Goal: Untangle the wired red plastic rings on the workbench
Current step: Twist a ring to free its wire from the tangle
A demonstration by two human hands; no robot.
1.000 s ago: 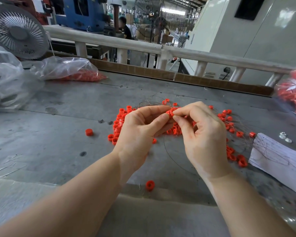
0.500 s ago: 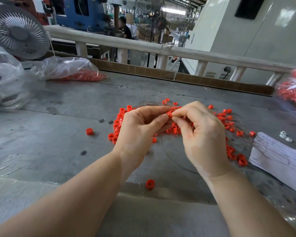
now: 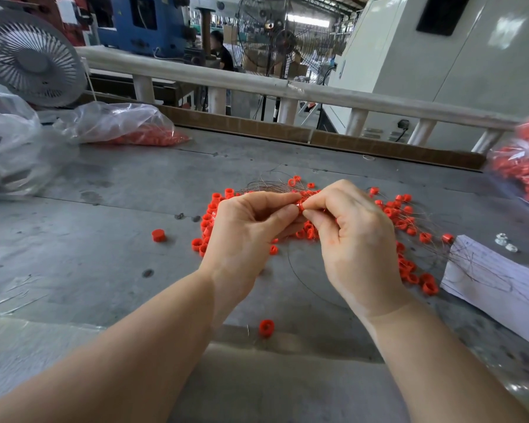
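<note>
Both hands are up over the tangled pile of red rings (image 3: 306, 230) mid-tabletop (image 3: 104, 254): left hand (image 3: 248, 230) and right hand (image 3: 355, 239) each pinch one ring (image 3: 300, 206) between fingertips. Rings look light and stiff, the wire (image 3: 266, 187) thin and springy, so I'd grip the ring, not the wire.

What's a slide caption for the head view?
Left hand and right hand pinch one red ring above the wired ring tangle on the workbench.
</note>
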